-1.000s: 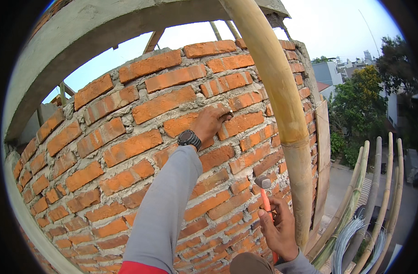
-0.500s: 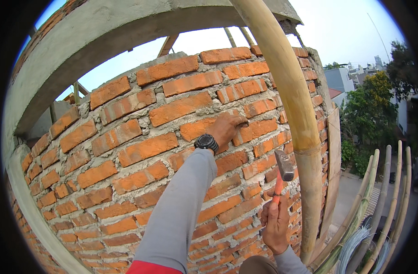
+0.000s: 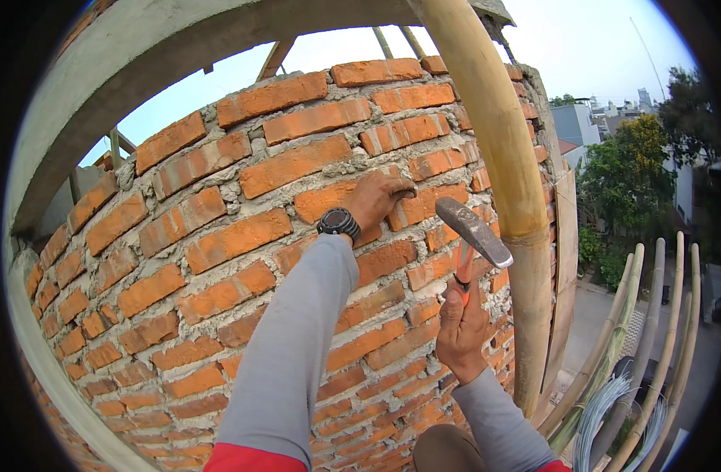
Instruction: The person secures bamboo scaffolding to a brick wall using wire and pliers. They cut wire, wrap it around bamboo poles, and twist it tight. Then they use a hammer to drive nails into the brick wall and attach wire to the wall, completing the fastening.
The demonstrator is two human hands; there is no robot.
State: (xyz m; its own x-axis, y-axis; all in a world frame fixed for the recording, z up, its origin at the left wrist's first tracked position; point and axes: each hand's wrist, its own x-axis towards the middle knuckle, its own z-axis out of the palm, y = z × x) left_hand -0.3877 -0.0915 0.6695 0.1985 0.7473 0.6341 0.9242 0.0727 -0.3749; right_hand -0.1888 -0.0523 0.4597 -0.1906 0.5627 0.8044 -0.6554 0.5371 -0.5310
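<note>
My left hand (image 3: pixel 374 203), with a black watch (image 3: pixel 338 223) on its wrist, is against the brick wall (image 3: pixel 295 165). Its thumb and fingers are pinched together at a mortar joint; what they hold, if anything, is too small to make out. My right hand (image 3: pixel 464 334) is closed around the orange-red handle of a hammer (image 3: pixel 474 231). The hammer's worn grey steel head is raised below and to the right of my left hand, apart from it.
A thick bamboo pole (image 3: pixel 502 149) stands upright just right of the hammer. A concrete beam (image 3: pixel 140 75) arches overhead at the left. Several more bamboo poles (image 3: pixel 675 338) and a bundle of pale wire (image 3: pixel 604 413) are at the lower right, above a street.
My right hand has lifted the hammer, and its head has swung up and left toward my left hand. My left hand stays at the same spot on the wall while the view shifts slightly.
</note>
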